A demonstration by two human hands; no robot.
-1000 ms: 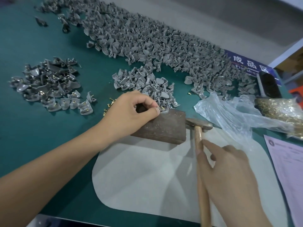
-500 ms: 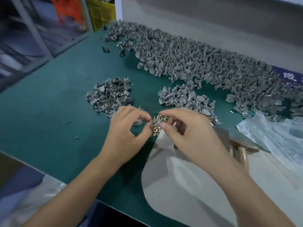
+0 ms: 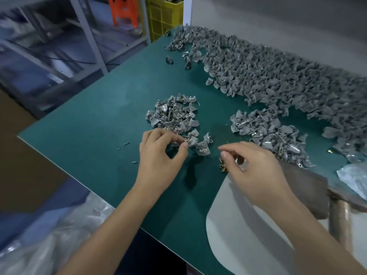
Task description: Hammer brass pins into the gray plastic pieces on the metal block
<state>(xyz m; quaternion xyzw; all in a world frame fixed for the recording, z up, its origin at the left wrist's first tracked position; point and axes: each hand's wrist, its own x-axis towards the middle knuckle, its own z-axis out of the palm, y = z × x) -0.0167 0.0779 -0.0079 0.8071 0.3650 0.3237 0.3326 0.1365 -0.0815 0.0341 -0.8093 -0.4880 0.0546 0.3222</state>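
My left hand (image 3: 160, 155) pinches a gray plastic piece (image 3: 189, 141) between thumb and fingertips, at the near edge of a small heap of pinned gray pieces (image 3: 172, 116). My right hand (image 3: 254, 171) hovers over a little cluster of brass pins (image 3: 222, 166) on the green mat. Its thumb and forefinger are pinched together on a pin there. The brown metal block (image 3: 305, 187) lies behind the right hand, partly hidden by it. The hammer (image 3: 339, 217) lies beside the block at the right edge, with no hand on it.
A second small heap of gray pieces (image 3: 268, 133) lies ahead of the right hand, and a long large pile (image 3: 278, 76) runs along the back. A white pad (image 3: 238, 225) sits under the block. Clear plastic bag (image 3: 353, 175) at right. The table edge (image 3: 79, 175) runs close on the left.
The right hand left the hammer, met the left hand at the piece, then drew apart to the pins. The left hand carried the piece off the block to the left heap.
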